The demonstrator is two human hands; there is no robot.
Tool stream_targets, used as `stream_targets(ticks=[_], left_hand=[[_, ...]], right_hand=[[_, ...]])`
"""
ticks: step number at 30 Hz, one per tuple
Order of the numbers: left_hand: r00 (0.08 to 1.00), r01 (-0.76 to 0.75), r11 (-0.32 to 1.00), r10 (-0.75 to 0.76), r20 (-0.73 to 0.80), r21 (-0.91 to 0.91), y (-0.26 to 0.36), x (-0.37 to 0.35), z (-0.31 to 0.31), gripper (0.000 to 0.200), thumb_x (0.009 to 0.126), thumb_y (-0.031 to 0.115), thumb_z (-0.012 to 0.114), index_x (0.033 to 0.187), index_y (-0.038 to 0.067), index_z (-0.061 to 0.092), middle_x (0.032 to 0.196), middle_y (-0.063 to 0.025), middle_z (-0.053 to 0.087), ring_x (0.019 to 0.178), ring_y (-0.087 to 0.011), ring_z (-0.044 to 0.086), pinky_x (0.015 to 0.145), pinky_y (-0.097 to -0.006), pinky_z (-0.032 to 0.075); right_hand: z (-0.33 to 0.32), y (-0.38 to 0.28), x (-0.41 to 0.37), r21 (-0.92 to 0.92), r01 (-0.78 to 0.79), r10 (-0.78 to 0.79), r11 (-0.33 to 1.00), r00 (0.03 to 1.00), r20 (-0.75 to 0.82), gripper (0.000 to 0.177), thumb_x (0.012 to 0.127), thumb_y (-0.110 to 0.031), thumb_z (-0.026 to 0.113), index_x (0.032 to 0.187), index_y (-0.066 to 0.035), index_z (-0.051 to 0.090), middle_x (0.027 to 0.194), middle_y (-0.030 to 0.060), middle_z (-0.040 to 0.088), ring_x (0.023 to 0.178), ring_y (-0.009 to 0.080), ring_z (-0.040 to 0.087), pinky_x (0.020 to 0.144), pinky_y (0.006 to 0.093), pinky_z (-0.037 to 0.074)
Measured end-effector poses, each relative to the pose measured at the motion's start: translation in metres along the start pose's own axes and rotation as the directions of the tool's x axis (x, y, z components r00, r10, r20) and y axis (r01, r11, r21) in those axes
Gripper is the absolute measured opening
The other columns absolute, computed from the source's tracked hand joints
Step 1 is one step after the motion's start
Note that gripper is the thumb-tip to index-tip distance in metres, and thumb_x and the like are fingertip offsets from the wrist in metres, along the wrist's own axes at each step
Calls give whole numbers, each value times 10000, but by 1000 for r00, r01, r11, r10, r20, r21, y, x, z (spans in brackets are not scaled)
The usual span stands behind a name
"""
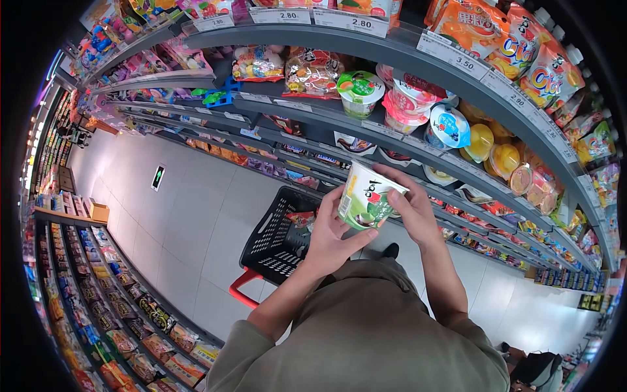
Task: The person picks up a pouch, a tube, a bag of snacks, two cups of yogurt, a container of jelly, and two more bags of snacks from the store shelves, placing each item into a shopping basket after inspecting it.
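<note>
A white and green cup (367, 199) with a printed label is held between my two hands in front of the shelves. My left hand (333, 235) is closed round its left and lower side. On the right side, my right hand (411, 206) grips it, thumb on the label and fingers behind. Left of my body stands a black basket (269, 245) with a red handle, and a red packet (302, 218) lies inside. A green-lidded cup (360, 91) and a blue-lidded cup (448, 126) sit on the shelf above my hands.
Curved grey shelves (392, 136) with bagged sweets and jelly cups cross the top and right. Another stocked rack (124, 307) runs along the lower left. Tiled floor (176, 222) lies between them. A dark bag (537, 367) is at the lower right.
</note>
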State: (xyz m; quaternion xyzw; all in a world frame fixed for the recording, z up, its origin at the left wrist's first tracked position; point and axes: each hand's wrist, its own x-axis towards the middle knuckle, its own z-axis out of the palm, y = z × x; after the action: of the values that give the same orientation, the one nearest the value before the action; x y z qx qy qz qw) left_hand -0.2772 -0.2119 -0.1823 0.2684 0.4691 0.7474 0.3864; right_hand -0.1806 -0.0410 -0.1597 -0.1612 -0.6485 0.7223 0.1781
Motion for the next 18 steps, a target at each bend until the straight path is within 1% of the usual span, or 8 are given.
stream_targets(ticks=[2,3,5,9,11,15,17,18], left_hand=[[1000,4,999,-4,-20,-37,-3,-2,-2,872,773,-68,785,1467,8,263,1419,-141,414,1359,-226,446,1146,-431,402],[1000,5,999,-6,-25,-40,-4,-3,-2,872,773,-68,785,1467,8,263,1419,-141,414,1359,-226,446,1146,-431,402],[999,34,997,-37,-30,-76,-4,-5,-2,856,769,-80,782,1455,11,279,1419,-135,420,1358,-221,449,1144,-422,408],[998,26,997,-30,-55,-71,-10,-12,1,842,770,-78,783,1445,9,288,1411,-130,428,1353,-217,455,1140,-416,414],[996,25,997,-30,-78,-67,-9,-16,10,819,775,-81,776,1433,4,298,1407,-129,433,1339,-210,470,1127,-405,430],[987,4,997,-15,-161,-72,-9,-26,36,734,797,-31,773,1399,-8,355,1325,-120,515,1259,-200,534,1084,-379,434],[976,88,994,-98,-196,-61,-8,-31,50,705,805,6,778,1387,1,379,1301,-106,536,1243,-191,542,1073,-370,441],[975,83,995,-92,-204,-50,-8,-34,57,705,805,6,778,1387,1,379,1301,-106,536,1243,-191,542,1073,-370,441]], right_hand=[[0,1,0,77,-21,17,997,998,54,559,994,-331,632,1416,15,515,1375,139,586,1241,183,552,1037,324,435],[-2,3,0,75,-26,21,997,998,57,559,994,-331,632,1416,15,515,1375,139,586,1241,183,552,1037,324,435],[-5,7,-1,105,-75,65,992,993,96,576,1022,-381,578,1431,18,499,1379,141,584,1255,184,546,1047,327,427],[-12,7,-3,93,-131,116,987,982,152,588,1034,-410,547,1435,17,499,1387,137,582,1267,191,540,1061,335,417],[-16,9,-6,101,-141,124,985,979,160,683,1027,-520,484,1451,15,476,1419,162,538,1248,209,571,1027,347,474],[-33,9,-11,137,-176,145,975,967,211,659,1040,-494,468,1451,21,471,1441,165,522,1274,227,557,1061,373,451],[-47,2,-12,40,-173,157,984,953,257,670,1026,-501,496,1438,27,486,1422,154,543,1287,220,541,1078,376,430],[-54,0,-13,48,-168,149,985,952,268,670,1026,-501,496,1438,27,486,1422,154,543,1287,220,541,1078,376,430]])
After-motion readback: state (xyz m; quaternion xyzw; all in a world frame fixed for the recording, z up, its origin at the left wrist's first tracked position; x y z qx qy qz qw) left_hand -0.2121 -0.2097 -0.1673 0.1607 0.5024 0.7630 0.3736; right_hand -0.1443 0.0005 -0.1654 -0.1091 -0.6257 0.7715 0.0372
